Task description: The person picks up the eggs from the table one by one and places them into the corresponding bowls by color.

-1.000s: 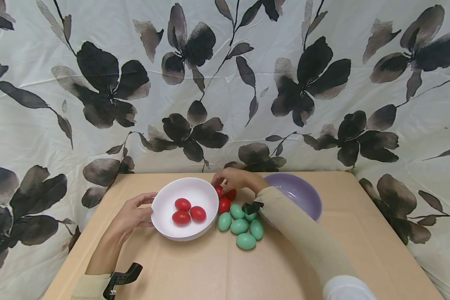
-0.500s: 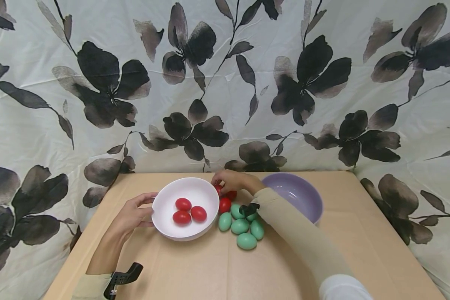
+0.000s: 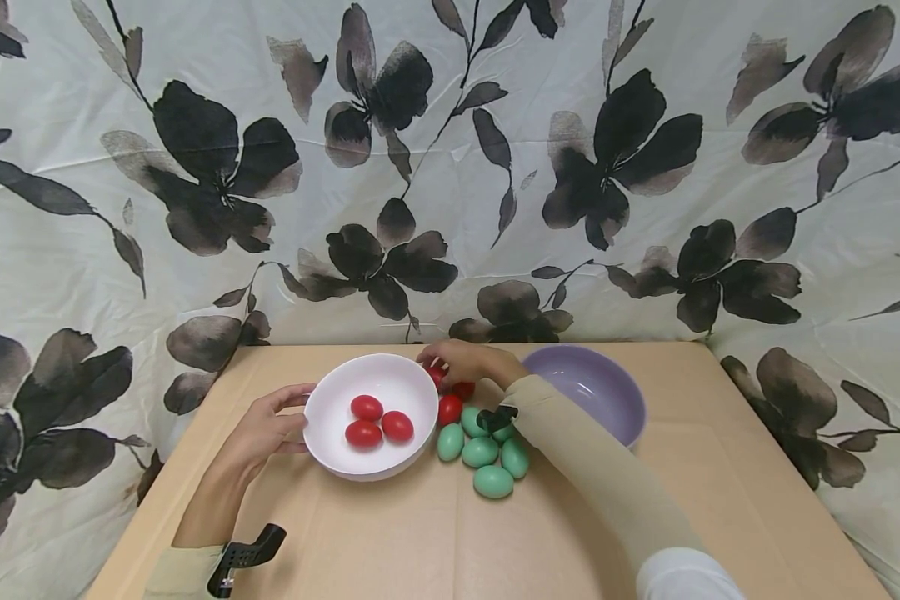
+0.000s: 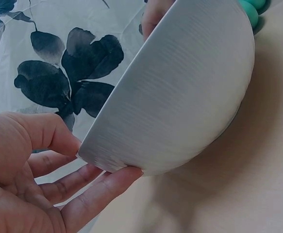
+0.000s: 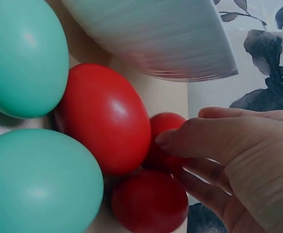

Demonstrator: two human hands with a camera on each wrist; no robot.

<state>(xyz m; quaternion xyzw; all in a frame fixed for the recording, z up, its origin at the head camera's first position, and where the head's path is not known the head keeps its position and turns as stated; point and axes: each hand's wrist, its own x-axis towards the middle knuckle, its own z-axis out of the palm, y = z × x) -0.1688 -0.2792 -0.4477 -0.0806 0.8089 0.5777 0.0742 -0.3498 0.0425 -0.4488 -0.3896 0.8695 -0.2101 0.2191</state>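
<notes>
At the left of the white bowl (image 3: 401, 383), my left hand (image 3: 266, 429) holds the rim. In the left wrist view the thumb lies at the rim and fingertips (image 4: 126, 174) touch the outer wall. Three red eggs lie inside the bowl. Beyond its right side, my right hand (image 3: 468, 360) pinches a red egg (image 5: 160, 160) with thumb and fingers. Two more red eggs, a large-looking one (image 5: 105, 119) and a darker one (image 5: 151, 201), lie close against it. Several green eggs (image 3: 492, 482) are clustered just in front of them.
A purple bowl (image 3: 596, 387) stands at the back right, partly covered by the right sleeve (image 3: 592, 458). Behind the table (image 3: 390, 542) hangs a floral cloth (image 3: 495, 200). Black straps sit on both wrists.
My right hand has shifted very slightly left toward the white bowl, with the red egg at its fingers. My left hand and the bowl stay in place.
</notes>
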